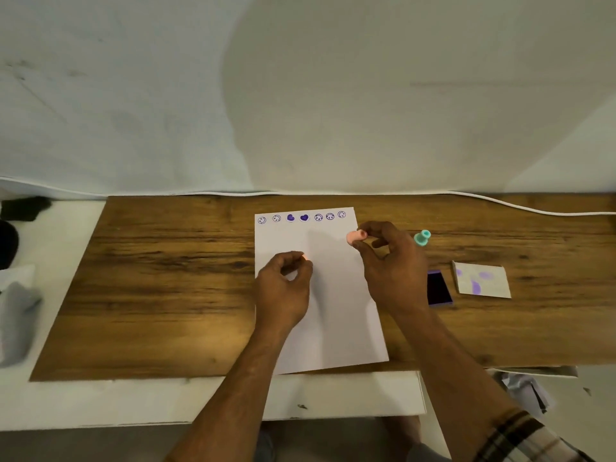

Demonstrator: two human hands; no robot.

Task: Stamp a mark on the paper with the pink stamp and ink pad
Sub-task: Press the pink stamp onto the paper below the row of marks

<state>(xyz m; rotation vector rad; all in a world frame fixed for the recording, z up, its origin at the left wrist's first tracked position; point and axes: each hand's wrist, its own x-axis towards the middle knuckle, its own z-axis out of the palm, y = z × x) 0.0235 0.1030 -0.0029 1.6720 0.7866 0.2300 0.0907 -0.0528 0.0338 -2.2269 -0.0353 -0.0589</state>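
Far left, off the board: a dark object (23, 208) and a pale grey cloth (18, 315) on the white surface (133, 401). Both blurred, can't identify further.

Wooden board (166, 278) spans the middle of the view, lying on that white surface. White cable (533, 210) runs along its back edge.

White paper (333, 311) sits portrait on the board, roughly centre. Row of purple stamp marks (301, 217) along its top edge: smiley circles with two solid hearts among them. Rest of the sheet is blank.

Left hand (283, 288) is over the paper's left half, fingers curled in, thumb and forefinger pinched on a small pink piece (304, 258). Only a sliver shows, likely the stamp's cap, can't confirm. Can't tell if the hand touches the sheet.

Right hand (393, 268) is over the paper's right edge. Thumb and forefinger pinch the pink stamp (354, 236), held sideways above the sheet's upper right, below the last smiley mark. Other fingers loosely curled. Stamp is off the paper, not on the pad.

Just right of that hand: teal stamp (422, 237) lying tilted on the board. Below it, the ink pad (439, 290), open, dark purple face up, partly hidden by the right wrist. Next to it, apart, a grey square lid (483, 281) with purple smudges.

Plaid sleeve (520, 438) at bottom right.
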